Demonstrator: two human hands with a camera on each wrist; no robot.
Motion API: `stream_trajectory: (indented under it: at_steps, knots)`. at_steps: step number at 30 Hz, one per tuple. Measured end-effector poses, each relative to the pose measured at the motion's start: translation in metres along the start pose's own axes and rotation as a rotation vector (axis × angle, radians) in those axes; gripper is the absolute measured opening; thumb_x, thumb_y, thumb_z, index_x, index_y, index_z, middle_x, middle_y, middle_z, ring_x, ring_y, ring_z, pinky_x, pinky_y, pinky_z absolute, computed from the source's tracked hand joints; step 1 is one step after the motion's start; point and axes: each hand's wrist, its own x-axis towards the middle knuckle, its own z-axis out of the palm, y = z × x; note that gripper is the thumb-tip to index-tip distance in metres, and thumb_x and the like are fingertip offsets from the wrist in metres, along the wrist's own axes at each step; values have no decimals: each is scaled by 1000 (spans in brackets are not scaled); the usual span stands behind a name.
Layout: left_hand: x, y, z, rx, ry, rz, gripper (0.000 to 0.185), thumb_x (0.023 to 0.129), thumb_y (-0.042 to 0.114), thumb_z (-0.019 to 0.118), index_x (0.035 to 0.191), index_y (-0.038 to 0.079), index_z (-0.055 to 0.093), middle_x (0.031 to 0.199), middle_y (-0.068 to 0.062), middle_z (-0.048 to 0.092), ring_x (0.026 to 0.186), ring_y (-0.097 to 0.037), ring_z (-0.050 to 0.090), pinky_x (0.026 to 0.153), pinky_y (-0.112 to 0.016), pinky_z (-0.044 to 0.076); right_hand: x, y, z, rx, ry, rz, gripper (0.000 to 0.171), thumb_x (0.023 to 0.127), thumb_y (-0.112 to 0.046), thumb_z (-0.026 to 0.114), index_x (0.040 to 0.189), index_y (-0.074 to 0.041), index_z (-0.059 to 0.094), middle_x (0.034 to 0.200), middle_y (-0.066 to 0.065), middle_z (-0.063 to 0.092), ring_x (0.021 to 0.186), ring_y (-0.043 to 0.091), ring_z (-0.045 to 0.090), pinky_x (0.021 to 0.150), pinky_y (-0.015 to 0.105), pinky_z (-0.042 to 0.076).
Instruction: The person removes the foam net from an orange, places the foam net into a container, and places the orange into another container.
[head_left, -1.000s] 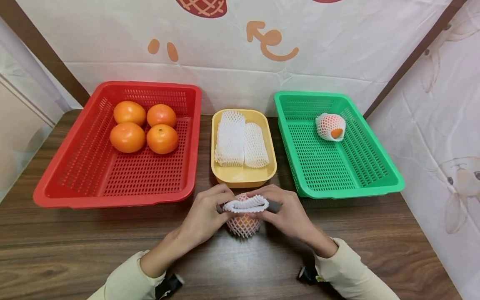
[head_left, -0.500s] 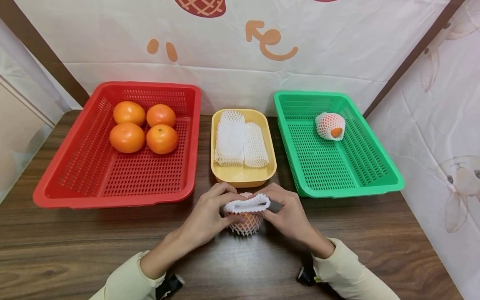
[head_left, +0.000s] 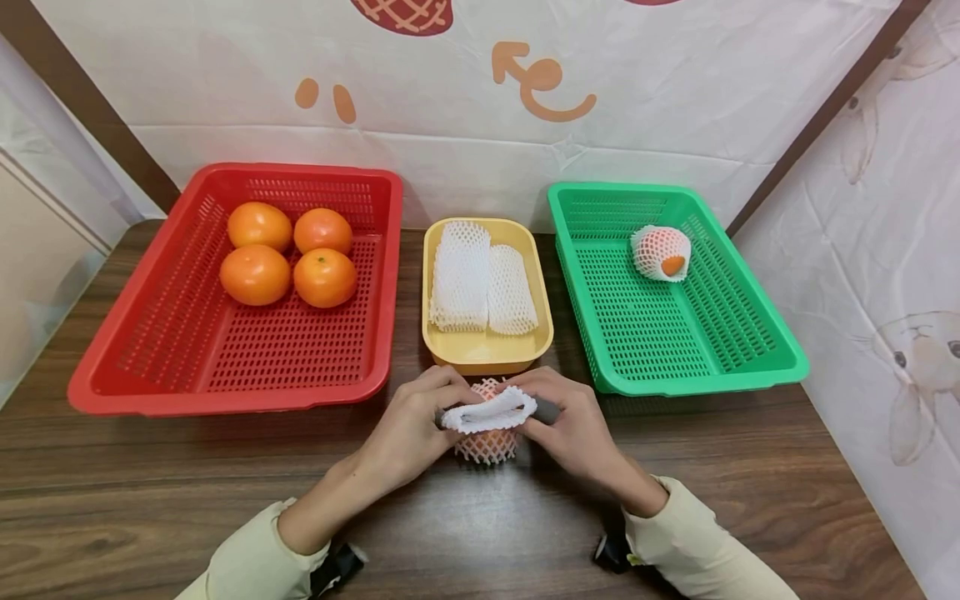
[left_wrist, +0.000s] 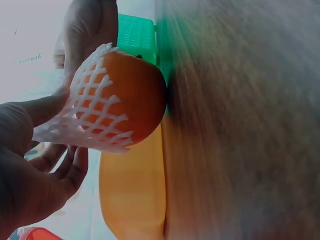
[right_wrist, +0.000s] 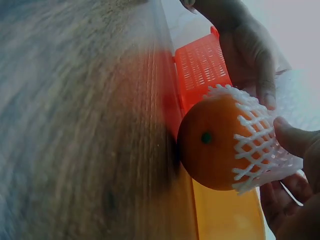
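Note:
An orange half wrapped in a white foam net is at the table's middle, just in front of the yellow tray. My left hand pinches the net's bunched rim on the left side, and my right hand pinches it on the right. The left wrist view shows the net covering about half of the orange, with the left hand's fingers curled on the rim. In the right wrist view the orange's bare end with its stem spot faces the table, and my right thumb lies on the net.
A red basket at the left holds several bare oranges. The yellow tray holds two folded foam nets. In the green basket at the right lies one net-wrapped orange. A printed cloth hangs behind and at the right.
Both hands and the orange have shifted slightly toward the yellow tray. Less of the orange now shows below the bunched rim of the net.

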Motion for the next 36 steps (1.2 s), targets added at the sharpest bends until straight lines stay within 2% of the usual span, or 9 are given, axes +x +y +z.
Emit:
stream_trajectory:
  at_steps: [5, 7, 11, 17, 21, 25, 28, 31, 36]
  knots:
    - [0, 2, 1, 46, -28, -19, 50, 62, 15, 90, 107, 13, 68, 101, 3, 52, 99, -15, 47, 82, -34, 46, -2, 1, 1, -35, 68, 11, 25, 76, 2, 78, 98, -9, 72, 96, 1, 69, 89, 15, 62, 79, 28, 50]
    - [0, 3, 2, 64, -48, -27, 55, 61, 21, 90, 110, 13, 67, 103, 3, 50, 101, -16, 46, 85, -36, 44, -2, 1, 1, -30, 78, 11, 25, 76, 1, 79, 98, -8, 72, 94, 1, 69, 88, 16, 62, 78, 29, 50]
    - [-1, 3, 3, 67, -54, -37, 53, 63, 19, 89, 111, 11, 67, 102, 4, 52, 99, -15, 47, 83, -34, 44, 0, 0, 2, -18, 67, 10, 27, 76, -2, 79, 100, -8, 71, 97, 3, 68, 92, 18, 61, 81, 31, 49]
    - [1, 4, 1, 53, -38, -45, 38, 67, 14, 87, 101, 12, 70, 96, 6, 55, 92, -12, 49, 75, -30, 45, 1, 0, 3, 12, -16, 30, 40, 73, -5, 83, 109, -8, 67, 110, 5, 65, 107, 21, 56, 90, 33, 45]
    - [2, 4, -1, 47, -49, -24, 37, 66, 0, 85, 98, 13, 71, 93, 7, 57, 90, -11, 50, 74, -29, 46, 1, 0, 4, 41, -48, 12, 42, 71, 1, 82, 110, -1, 66, 112, 12, 65, 106, 26, 58, 90, 32, 45]
    - [1, 3, 0, 32, -52, 2, 44, 64, -9, 83, 99, 13, 70, 94, 6, 58, 92, -12, 51, 74, -29, 47, 0, -1, 4, 13, -15, -8, 36, 72, 4, 80, 106, -2, 69, 108, 11, 67, 102, 25, 60, 88, 29, 47]
    - [1, 3, 1, 16, -39, 10, 47, 65, -4, 85, 105, 12, 67, 99, 4, 57, 95, -13, 51, 76, -30, 48, 0, -1, 3, -24, 17, -13, 34, 73, 2, 80, 105, -4, 70, 105, 8, 68, 100, 21, 61, 86, 29, 47]
    - [0, 3, 2, 10, -27, 6, 53, 65, 8, 88, 111, 13, 64, 104, 3, 54, 99, -14, 51, 80, -32, 47, 0, 0, 3, -38, 42, -14, 31, 75, 0, 79, 105, -6, 71, 103, 5, 68, 97, 19, 61, 84, 29, 48]
    - [0, 3, 5, 31, -27, -11, 53, 63, 17, 89, 109, 13, 64, 103, 4, 52, 100, -14, 49, 83, -33, 45, -1, 1, 2, -27, 61, 0, 27, 76, -4, 80, 101, -8, 72, 100, 1, 69, 92, 16, 60, 80, 30, 48]
